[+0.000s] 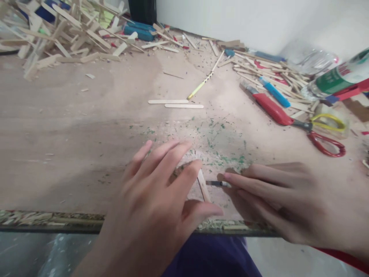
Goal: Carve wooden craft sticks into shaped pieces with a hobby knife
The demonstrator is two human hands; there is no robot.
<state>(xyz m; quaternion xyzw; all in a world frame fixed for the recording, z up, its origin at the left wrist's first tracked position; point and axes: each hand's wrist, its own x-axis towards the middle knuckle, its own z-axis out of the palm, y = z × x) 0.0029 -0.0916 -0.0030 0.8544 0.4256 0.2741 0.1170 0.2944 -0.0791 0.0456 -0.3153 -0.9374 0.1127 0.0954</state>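
A short length of wooden craft stick (204,186) lies slanted on the wooden tabletop near its front edge. My left hand (161,188) is over it with fingers spread, the index fingertip at the stick's upper end and the thumb at its lower end, pinning it down. From the right, my right hand (276,196) pinches a slim, pen-like craft knife (217,184). Its dark tip points left, close beside the stick; whether they touch I cannot tell. Most of the knife's handle is hidden by my fingers.
Two craft sticks (176,102) and a pencil (201,84) lie ahead. Green shavings (215,132) dot the tabletop. On the right are a red cutter (271,108), scissors (327,144), a blue marker (275,91) and a bottle (337,79). A stick pile (77,34) fills the back left.
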